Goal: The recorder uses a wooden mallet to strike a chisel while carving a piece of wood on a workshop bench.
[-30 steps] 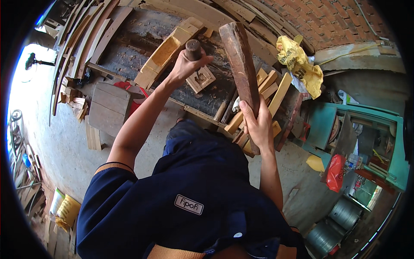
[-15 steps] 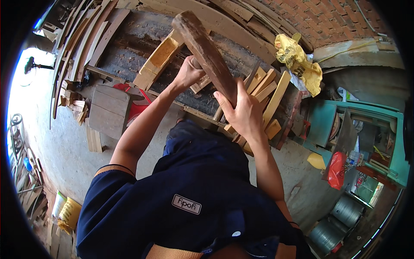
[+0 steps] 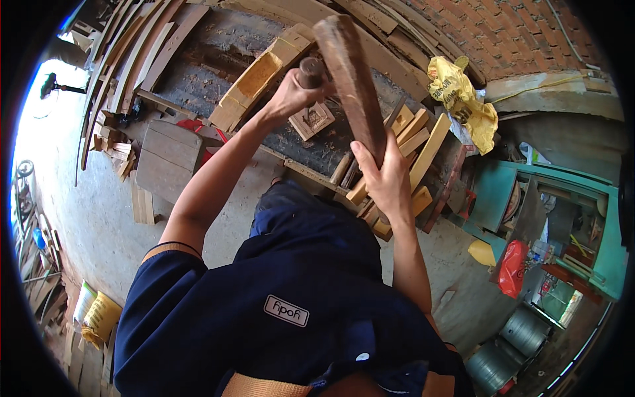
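Observation:
My left hand (image 3: pixel 291 96) is closed round a chisel (image 3: pixel 311 70), its round wooden butt facing up. The blade is mostly hidden below my fingers. Under that hand lies a small square wooden block (image 3: pixel 311 121) with a rough hollow cut in its face. My right hand (image 3: pixel 387 175) grips the lower end of a thick brown wooden club (image 3: pixel 354 79), raised over the bench beside the chisel and apart from its butt. To the left of the block, a pale timber (image 3: pixel 254 81) with a long recess lies slantwise on the dark workbench (image 3: pixel 218 56).
Several pale wood strips (image 3: pixel 423 149) lie to the right of my right hand. A yellow sack (image 3: pixel 466 99) sits at the bench's right end. A wooden stool (image 3: pixel 173 155) stands at the left, and a teal cabinet (image 3: pixel 496 192) at the right. Long boards (image 3: pixel 142 56) lean far left.
The club has moved to the right, away from my left hand. The chisel's butt and the hollowed block now show more fully.

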`<state>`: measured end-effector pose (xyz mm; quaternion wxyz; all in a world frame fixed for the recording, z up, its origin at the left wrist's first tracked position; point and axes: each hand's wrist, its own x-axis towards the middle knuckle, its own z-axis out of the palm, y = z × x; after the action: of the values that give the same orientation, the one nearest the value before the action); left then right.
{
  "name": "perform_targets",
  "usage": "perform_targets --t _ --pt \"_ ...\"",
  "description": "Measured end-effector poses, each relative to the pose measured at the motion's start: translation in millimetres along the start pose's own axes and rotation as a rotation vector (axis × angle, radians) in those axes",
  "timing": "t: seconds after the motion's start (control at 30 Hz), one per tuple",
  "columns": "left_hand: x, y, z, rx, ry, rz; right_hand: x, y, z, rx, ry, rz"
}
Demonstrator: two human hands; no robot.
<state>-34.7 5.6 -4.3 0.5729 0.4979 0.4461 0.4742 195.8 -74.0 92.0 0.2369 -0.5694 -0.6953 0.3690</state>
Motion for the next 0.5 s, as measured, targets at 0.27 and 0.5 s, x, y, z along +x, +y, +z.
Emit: perform_targets --t 0.27,0.5 --pt "-3 -5 22 -0.100 0.273 0.070 -27 30 -14 0.110 0.042 0.186" --pt "-7 -14 33 -0.134 0.232 0.132 -31 32 -14 0.086 0.056 0.161"
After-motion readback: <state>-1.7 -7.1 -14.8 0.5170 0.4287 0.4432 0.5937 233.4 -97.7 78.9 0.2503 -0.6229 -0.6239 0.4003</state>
